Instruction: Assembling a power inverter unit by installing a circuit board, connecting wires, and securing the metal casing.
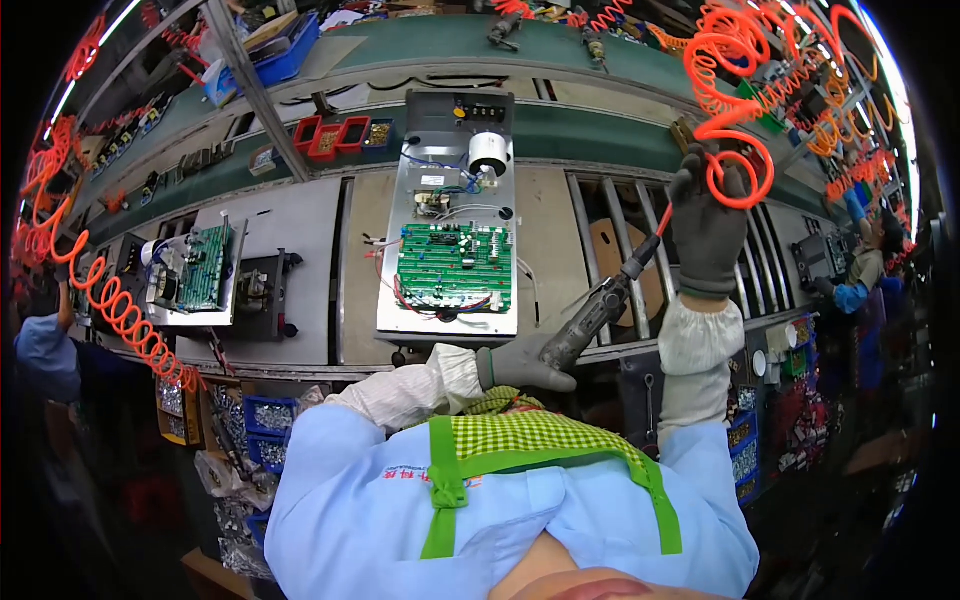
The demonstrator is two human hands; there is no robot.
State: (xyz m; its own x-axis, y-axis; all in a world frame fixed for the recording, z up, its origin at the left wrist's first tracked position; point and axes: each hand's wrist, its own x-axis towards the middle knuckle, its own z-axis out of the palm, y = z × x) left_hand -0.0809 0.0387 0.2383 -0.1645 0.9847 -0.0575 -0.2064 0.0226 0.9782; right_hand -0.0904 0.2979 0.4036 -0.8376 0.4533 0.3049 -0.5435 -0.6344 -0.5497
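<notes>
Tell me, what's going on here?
A person wearing a light blue top is at a work line. The gloved left hand holds a grey power tool; the gloved right hand is raised at an orange coiled hose, though its grip is unclear. Ahead lies a metal chassis carrying a green circuit board, touched by neither hand.
</notes>
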